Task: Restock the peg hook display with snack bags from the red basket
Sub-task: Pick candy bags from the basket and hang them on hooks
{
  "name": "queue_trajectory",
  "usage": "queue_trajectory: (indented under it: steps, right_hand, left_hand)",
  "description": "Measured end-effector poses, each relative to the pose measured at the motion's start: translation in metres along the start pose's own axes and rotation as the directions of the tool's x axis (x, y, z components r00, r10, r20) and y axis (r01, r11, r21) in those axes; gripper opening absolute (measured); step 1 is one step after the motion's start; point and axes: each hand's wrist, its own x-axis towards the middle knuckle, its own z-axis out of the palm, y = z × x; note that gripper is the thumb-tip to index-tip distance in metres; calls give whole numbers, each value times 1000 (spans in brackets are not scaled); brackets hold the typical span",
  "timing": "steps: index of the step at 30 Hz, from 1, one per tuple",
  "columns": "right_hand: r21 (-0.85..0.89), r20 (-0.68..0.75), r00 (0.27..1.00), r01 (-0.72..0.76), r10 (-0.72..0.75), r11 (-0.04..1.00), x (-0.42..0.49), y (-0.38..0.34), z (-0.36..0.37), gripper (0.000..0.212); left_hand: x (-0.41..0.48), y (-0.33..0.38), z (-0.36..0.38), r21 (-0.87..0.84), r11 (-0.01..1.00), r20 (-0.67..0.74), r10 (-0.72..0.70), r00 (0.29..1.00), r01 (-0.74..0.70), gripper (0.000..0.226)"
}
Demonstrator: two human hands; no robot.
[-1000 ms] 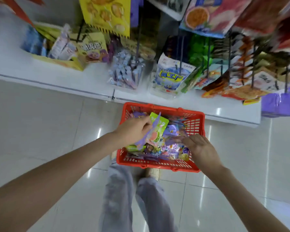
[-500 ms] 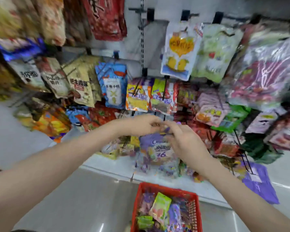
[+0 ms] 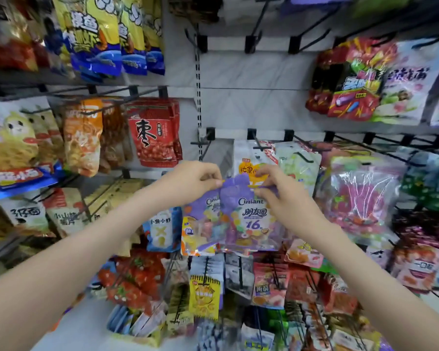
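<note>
- The left grip [image 3: 195, 181] is a bare hand with smooth, rounded knuckles and slim fingers.
- A short-trimmed thumbnail [image 3: 219, 183] shows at the right edge of the left grip.
- The right grip [image 3: 281, 196] is likewise a bare hand, slim-fingered, with faint creases over the knuckles.
- The left forearm [image 3: 86, 254] is bare skin from the wrist to the near left edge of the view. It is smooth and looks broader toward the near edge.
- The right forearm [image 3: 365, 287] is bare skin from the wrist to the near right corner. It is slender at the wrist and thicker nearer the camera.
</note>
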Motion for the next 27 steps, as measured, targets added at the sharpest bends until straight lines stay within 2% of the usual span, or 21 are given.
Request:
queue_trajectory:
  steps: [2, 6, 8, 12, 14, 20, 22, 27]
  right_hand:
    - [-62, -66, 996, 60, -64, 996, 17, -3, -13, 8]
    - [-204, -315, 939, 79, -141, 976, 57, -9, -52, 5]
    - [-272, -381, 907, 74, -178, 959, 74, -10, -72, 4]
    - [-259, -521, 833, 52, -184, 965, 99, -1, -108, 4]
    - [-225, -595, 791, 4, -141, 974, 111, 9, -126, 7]
    - [29, -617, 782, -88, 87, 996, 149, 32, -174, 8]
    - [61, -607, 789, -74, 96, 995, 158, 37, -181, 7]
    - [-16, -595, 804, -18, 5, 1000, 180, 42, -180, 9]
  left_hand:
    - [15, -5, -16, 15, 999, -48, 38, 998, -38, 17]
    - [51, 4, -54, -19, 987, -179, 153, 972, -159, 14]
    - [70, 13, -70, -20, 979, -235, 192, 953, -202, 15]
    - [103, 34, -91, -23, 962, -323, 250, 913, -272, 17]
    - [116, 43, -96, -13, 959, -392, 256, 884, -284, 15]
    - [142, 66, -96, -12, 964, -571, 211, 793, -265, 15]
    - [150, 71, -96, 30, 969, -596, 216, 773, -247, 13]
    - [156, 74, -99, 99, 977, -632, 209, 747, -189, 15]
